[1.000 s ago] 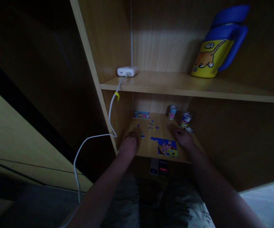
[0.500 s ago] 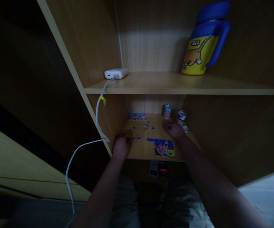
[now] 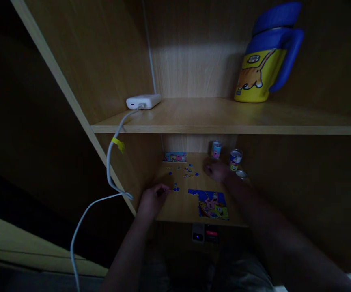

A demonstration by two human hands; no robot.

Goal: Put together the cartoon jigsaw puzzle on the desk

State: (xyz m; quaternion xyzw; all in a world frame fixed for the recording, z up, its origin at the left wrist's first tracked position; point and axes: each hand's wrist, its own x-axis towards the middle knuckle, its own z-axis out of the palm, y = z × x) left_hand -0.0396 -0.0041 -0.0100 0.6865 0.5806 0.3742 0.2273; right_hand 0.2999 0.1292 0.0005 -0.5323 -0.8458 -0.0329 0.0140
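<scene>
Puzzle pieces point(image 3: 176, 189) lie just below centre in the head view, immediately right of your left hand point(image 3: 151, 199), the nearer one; its grip looks pinched (whether on a piece, I can't tell). Your right grip point(image 3: 218, 171), curled and equally unclear, sits higher. Two cans point(image 3: 216, 149) stand right of centre, contents not discernible.
</scene>
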